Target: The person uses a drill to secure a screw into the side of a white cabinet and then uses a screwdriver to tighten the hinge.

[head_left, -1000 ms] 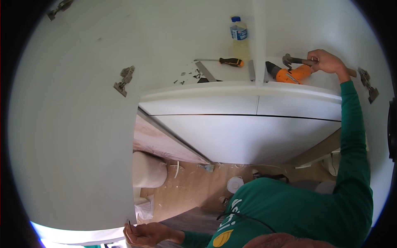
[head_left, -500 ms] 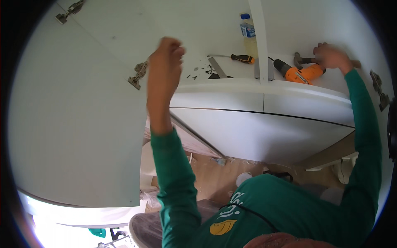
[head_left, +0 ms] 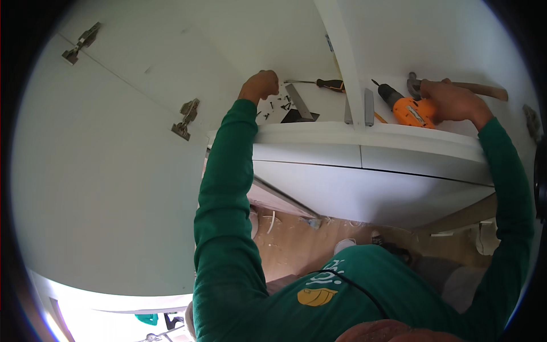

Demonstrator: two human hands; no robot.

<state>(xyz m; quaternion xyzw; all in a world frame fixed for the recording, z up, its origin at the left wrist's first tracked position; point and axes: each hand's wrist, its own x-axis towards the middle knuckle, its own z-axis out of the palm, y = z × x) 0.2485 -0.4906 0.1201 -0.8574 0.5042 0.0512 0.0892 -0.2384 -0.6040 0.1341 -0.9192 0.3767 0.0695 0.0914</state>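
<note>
My right hand (head_left: 456, 104) is closed around the handle of an orange and black cordless drill (head_left: 411, 111), which lies in the right compartment of a white cabinet. Just behind that hand is a hammer (head_left: 478, 89) with a wooden handle. In the left compartment my left hand (head_left: 261, 85) hovers with curled fingers, beside several small dark screws (head_left: 285, 105); whatever it may hold is hidden. A try square (head_left: 298, 101) lies right of the screws, and a black and orange screwdriver (head_left: 329, 85) rests behind it.
An upright white divider (head_left: 345, 62) separates the two compartments and partly hides a bottle. Metal hinges (head_left: 185, 119) are fixed to the big white door panel (head_left: 108, 188) at left. A white front ledge (head_left: 307, 134) runs before the tools.
My left hand has come down and right, close to the screws. My right hand has shifted from over the hammer to the drill's handle. The view has moved slightly.
</note>
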